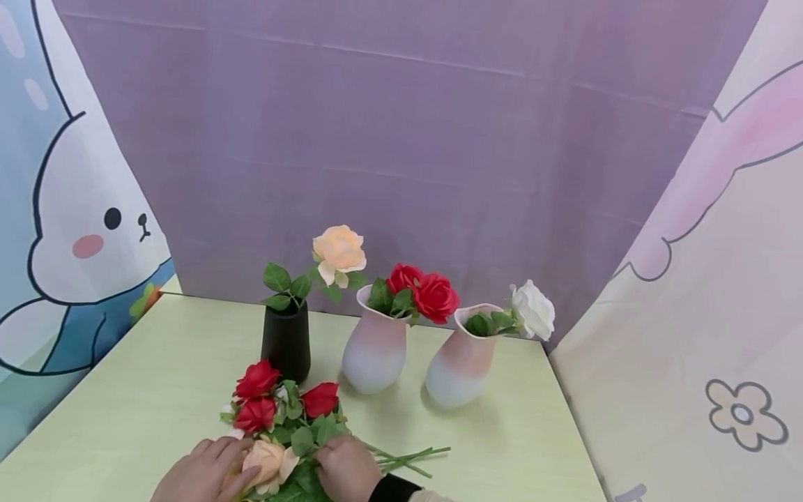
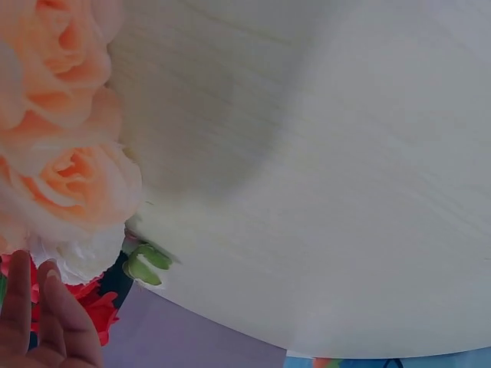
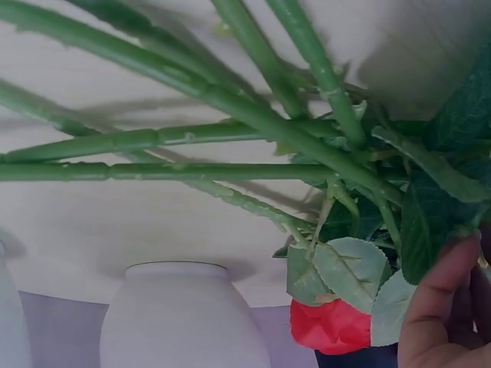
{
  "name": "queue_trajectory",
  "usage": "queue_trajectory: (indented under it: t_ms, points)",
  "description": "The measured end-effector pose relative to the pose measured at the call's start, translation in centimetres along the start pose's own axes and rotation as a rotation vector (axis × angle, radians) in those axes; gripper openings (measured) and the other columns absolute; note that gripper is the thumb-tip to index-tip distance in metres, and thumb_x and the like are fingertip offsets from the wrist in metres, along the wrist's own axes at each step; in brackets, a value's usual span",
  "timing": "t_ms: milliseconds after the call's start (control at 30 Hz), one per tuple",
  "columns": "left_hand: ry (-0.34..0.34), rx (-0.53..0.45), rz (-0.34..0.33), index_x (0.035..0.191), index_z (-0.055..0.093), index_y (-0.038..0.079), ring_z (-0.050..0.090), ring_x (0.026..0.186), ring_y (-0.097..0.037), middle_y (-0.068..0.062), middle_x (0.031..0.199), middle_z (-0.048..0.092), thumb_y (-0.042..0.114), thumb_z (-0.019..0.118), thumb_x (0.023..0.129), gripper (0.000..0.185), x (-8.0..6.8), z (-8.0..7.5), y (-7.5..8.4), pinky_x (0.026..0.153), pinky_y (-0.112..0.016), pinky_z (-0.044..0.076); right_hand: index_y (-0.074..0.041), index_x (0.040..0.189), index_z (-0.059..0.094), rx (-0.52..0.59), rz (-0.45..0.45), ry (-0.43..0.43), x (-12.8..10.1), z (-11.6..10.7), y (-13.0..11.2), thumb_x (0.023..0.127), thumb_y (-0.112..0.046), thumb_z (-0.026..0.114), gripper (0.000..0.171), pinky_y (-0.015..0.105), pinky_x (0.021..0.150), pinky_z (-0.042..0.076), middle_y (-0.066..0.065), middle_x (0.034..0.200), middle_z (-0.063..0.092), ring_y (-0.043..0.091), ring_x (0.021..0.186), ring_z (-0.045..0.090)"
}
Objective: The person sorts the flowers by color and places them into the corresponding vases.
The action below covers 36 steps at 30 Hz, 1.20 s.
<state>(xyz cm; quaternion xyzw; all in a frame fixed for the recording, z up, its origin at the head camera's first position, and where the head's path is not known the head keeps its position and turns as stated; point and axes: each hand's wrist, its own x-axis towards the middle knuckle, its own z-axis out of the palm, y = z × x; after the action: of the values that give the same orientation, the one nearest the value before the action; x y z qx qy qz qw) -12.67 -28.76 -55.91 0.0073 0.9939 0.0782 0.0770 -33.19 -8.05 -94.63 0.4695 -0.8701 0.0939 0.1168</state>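
Note:
A bunch of artificial roses lies at the table's near side, with red roses (image 1: 256, 414), a peach rose (image 1: 271, 464), some white blooms and green leaves (image 1: 302, 440). My left hand (image 1: 210, 468) rests against the peach blooms from the left; in the left wrist view its fingers (image 2: 65, 310) look fairly straight, beside a white rose (image 2: 88, 253). On the bunch's right side my right hand (image 1: 349, 466) has curled fingers and pinches a leafy rose stem among the leaves; the exact grip is partly hidden. Bare green stems (image 3: 230, 100) stick out to the right, crossing one another.
Behind the bunch stand a black vase (image 1: 286, 345) with a peach rose, a pink-white vase (image 1: 374, 352) with red roses, and another pink-white vase (image 1: 461, 369) with a white rose. A purple cloth (image 1: 401, 139) hangs behind the pale table (image 1: 157, 376).

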Motion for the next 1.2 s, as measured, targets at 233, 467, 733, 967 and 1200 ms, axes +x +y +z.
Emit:
queue_trajectory:
  t_ms: [233,467,733,967,1200]
  points:
    - [0.012,-0.001,-0.004,0.127,0.062,0.020,0.059,0.099,-0.017,0.008,0.107,0.063,0.081,0.039,0.086,0.078,-0.2,0.8,-0.2,0.081,-0.039,0.055,-0.026,0.078,0.072,-0.262,-0.042,0.007,-0.6,-5.1,-1.4,0.099,-0.035,0.055,0.028,0.026,0.064,0.046,-0.009,0.082,0.054,0.007,0.073,0.054]
    - [0.019,-0.009,-0.018,0.118,0.065,0.024,0.060,0.099,-0.017,0.008,0.110,0.063,0.082,0.042,0.084,0.071,-0.4,1.0,0.1,0.081,-0.040,0.055,-0.029,0.081,0.070,-0.241,0.025,0.010,-0.3,-7.2,-2.1,0.100,-0.036,0.051,0.028,0.025,0.059,0.047,-0.010,0.084,0.055,0.008,0.068,0.053]
    - [0.041,-0.016,-0.034,0.122,0.065,0.019,0.062,0.100,-0.023,0.002,0.113,0.066,0.086,0.039,0.081,0.083,-0.2,1.3,0.2,0.082,-0.045,0.056,-0.038,0.087,0.064,-0.012,0.070,-0.007,0.0,-9.3,-0.2,0.096,-0.042,0.057,0.012,0.027,0.058,0.048,-0.013,0.085,0.050,0.008,0.069,0.052]
    - [0.078,0.027,-0.006,0.121,0.066,0.017,0.060,0.095,-0.017,0.004,0.108,0.065,0.085,0.045,0.080,0.081,-0.2,0.4,0.8,0.077,-0.036,0.056,-0.043,0.091,0.061,0.054,0.118,0.066,1.2,-9.7,2.0,0.095,-0.043,0.057,0.006,0.026,0.061,0.046,-0.012,0.091,0.054,0.008,0.074,0.052]
    - [0.267,0.107,0.097,0.124,0.061,0.033,0.056,0.094,-0.015,0.010,0.106,0.064,0.086,0.046,0.079,0.072,5.2,9.7,-5.7,0.071,-0.034,0.054,-0.041,0.095,0.060,0.086,0.120,0.258,2.6,-13.9,3.4,0.095,-0.041,0.055,0.004,0.025,0.057,0.045,-0.011,0.089,0.053,0.006,0.071,0.050]
